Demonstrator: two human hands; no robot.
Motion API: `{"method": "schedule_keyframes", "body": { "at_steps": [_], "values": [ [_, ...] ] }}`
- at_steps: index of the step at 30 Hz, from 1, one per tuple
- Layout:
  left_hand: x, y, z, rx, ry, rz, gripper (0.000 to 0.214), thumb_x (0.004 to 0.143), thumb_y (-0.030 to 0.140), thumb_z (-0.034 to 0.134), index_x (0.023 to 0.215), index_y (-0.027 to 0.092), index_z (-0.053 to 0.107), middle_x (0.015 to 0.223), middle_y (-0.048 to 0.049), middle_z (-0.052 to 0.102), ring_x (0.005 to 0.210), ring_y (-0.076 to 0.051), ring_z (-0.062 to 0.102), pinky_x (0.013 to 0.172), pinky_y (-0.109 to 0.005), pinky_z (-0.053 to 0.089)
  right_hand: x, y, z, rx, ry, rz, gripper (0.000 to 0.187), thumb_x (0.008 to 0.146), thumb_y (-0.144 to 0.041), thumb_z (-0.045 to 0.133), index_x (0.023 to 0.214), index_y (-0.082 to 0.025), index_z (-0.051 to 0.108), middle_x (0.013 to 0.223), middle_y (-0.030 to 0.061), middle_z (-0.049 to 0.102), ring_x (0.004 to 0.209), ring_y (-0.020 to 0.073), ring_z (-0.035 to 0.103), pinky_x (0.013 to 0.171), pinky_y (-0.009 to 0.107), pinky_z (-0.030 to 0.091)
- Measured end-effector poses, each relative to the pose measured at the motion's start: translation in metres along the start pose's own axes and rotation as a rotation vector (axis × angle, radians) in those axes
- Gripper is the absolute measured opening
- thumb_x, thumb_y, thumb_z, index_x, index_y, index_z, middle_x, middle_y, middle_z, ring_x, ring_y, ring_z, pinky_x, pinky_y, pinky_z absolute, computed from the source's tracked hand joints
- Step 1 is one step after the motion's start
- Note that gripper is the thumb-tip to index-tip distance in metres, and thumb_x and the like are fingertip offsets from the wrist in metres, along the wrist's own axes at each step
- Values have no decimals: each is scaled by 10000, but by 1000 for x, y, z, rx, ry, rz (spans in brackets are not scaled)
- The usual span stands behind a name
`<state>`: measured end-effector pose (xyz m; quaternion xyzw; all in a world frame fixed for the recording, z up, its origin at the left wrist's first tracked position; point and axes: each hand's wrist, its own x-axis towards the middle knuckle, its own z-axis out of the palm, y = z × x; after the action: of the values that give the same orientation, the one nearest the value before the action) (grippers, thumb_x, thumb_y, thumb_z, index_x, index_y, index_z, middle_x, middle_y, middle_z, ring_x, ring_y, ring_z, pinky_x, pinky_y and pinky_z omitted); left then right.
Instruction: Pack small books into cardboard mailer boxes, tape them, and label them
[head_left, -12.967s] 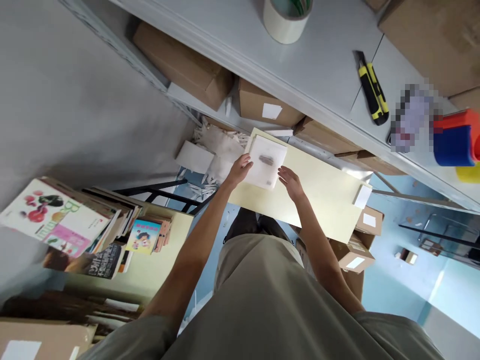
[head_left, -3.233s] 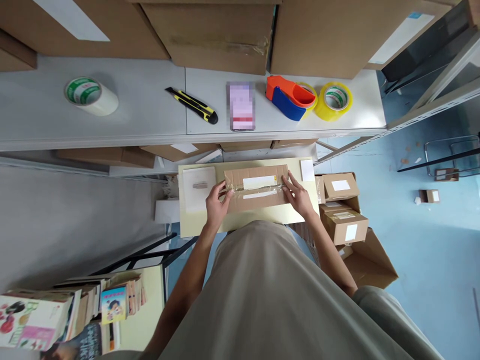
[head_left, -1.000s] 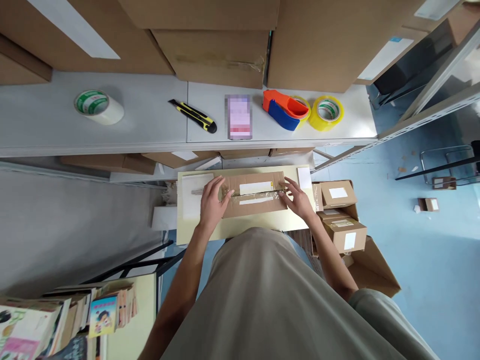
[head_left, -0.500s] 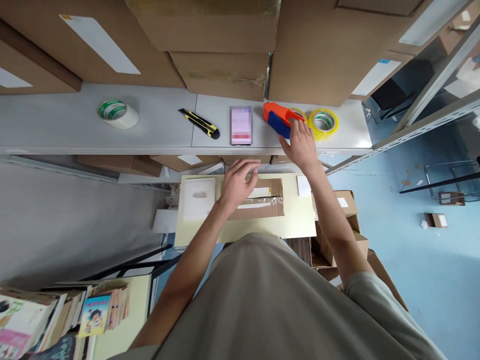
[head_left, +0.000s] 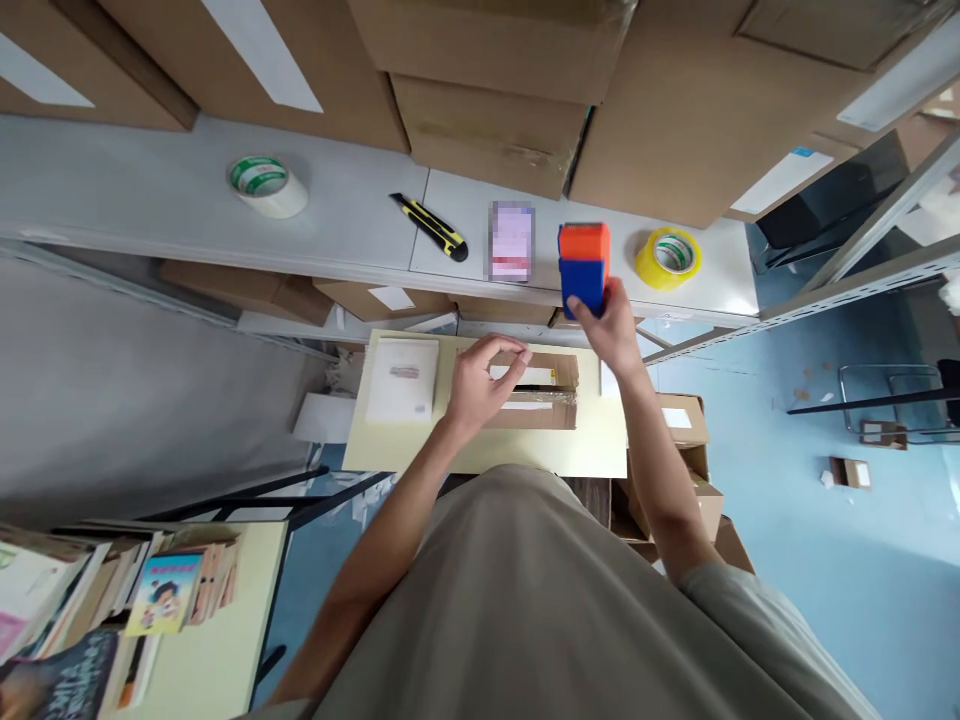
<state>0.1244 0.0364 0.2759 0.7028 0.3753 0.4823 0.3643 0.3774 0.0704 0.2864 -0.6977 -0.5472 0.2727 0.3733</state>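
The left hand (head_left: pixel 480 385) is curling over the carton (head_left: pixel 553 416) lying towards the worktop's (head_left: pixel 397 455) right edge, grip impossible to tell; now the right hand (head_left: pixel 615 333) is gripping the tape dispenser (head_left: pixel 583 272), just off the shelf (head_left: pixel 337 225), apparently bringing tape into play.

I count one left hand (head_left: pixel 480 385) and one right hand (head_left: pixel 615 325) on my feed; one tape dispenser (head_left: pixel 583 268); two loose tape rolls, a yellow roll (head_left: pixel 667 277) and a white roll (head_left: pixel 281 198); one cutter (head_left: pixel 433 230); one pixelated rectangle (head_left: pixel 511 242); one carton (head_left: pixel 564 415) and one white packet (head_left: pixel 399 398) on the surface (head_left: pixel 397 445). The stacked books (head_left: pixel 214 578) overlap too much for me to number.
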Motion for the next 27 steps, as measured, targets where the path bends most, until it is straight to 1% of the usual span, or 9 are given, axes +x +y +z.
{"method": "schedule_keyframes", "body": {
  "at_steps": [2, 4, 6, 9, 14, 17, 22, 25, 27],
  "values": [
    [-14, 0, 1, -92, -1, -64, 143, 1109, 383, 772, 1153, 248, 785, 1124, -60, 869, 1054, -212, 848, 992, -370, 697, -42, -4, 10, 273, -126, 13, 665, 983, -747, 777, 1393, -266, 569, 1253, 132, 786, 1133, 335, 762, 1066, 565, 660],
    [-29, -1, 1, -169, 3, -107, 214, 1096, 414, 795, 1230, 250, 768, 1157, -62, 855, 1052, -197, 844, 973, -341, 705, -77, -11, 24, 448, -231, 52, 703, 907, -796, 853, 1304, -287, 574, 1221, 102, 801, 1118, 316, 768, 1061, 530, 671],
    [-44, -3, -1, -210, 10, -149, 245, 1089, 441, 801, 1235, 250, 753, 1145, -60, 842, 1037, -189, 838, 949, -325, 710, -103, -18, 38, 511, -276, 90, 722, 866, -801, 895, 1264, -294, 569, 1203, 86, 800, 1124, 310, 770, 1066, 509, 670],
    [-62, -5, -10, -195, 9, -221, 264, 1097, 497, 774, 1175, 246, 748, 1104, -62, 836, 993, -191, 830, 924, -329, 711, -124, -28, 56, 487, -281, 116, 699, 886, -808, 867, 1260, -303, 562, 1179, 75, 778, 1111, 306, 768, 1075, 503, 657],
    [-74, -1, -37, -57, -55, -225, 216, 1120, 474, 728, 1147, 268, 788, 1085, -62, 845, 961, -208, 789, 858, -354, 677, -136, -41, 74, 361, -275, 120, 691, 966, -909, 696, 1269, -300, 575, 1166, 84, 769, 1087, 306, 747, 1017, 483, 656],
    [-72, -6, -59, -28, -69, -220, 231, 1089, 493, 768, 1171, 282, 812, 1103, -69, 844, 978, -225, 760, 817, -359, 645, -137, -47, 77, 263, -311, 104, 717, 965, -924, 691, 1261, -282, 574, 1180, 100, 787, 1069, 308, 745, 981, 468, 651],
    [-51, -34, -101, -324, -52, -479, 598, 991, 739, 826, 1338, 252, 818, 1242, -114, 850, 1082, -267, 805, 857, -363, 654, -131, -58, 69, 5, -457, 43, 665, 992, -872, 698, 1249, -270, 579, 1122, 113, 800, 950, 319, 742, 836, 463, 630],
    [-36, -53, -118, -520, -107, -599, 695, 887, 843, 880, 1187, 216, 872, 1159, -135, 863, 1110, -316, 816, 904, -403, 662, -125, -70, 61, -150, -570, 7, 650, 1017, -832, 680, 1315, -258, 609, 1071, 112, 803, 898, 329, 744, 777, 449, 599],
    [-30, -63, -123, -599, -126, -646, 645, 824, 811, 954, 1042, 209, 875, 1081, -125, 857, 1051, -307, 811, 873, -402, 658, -121, -81, 57, -240, -644, -3, 667, 1035, -794, 675, 1404, -241, 623, 1011, 97, 800, 840, 320, 737, 743, 432, 573]
  ]
}}
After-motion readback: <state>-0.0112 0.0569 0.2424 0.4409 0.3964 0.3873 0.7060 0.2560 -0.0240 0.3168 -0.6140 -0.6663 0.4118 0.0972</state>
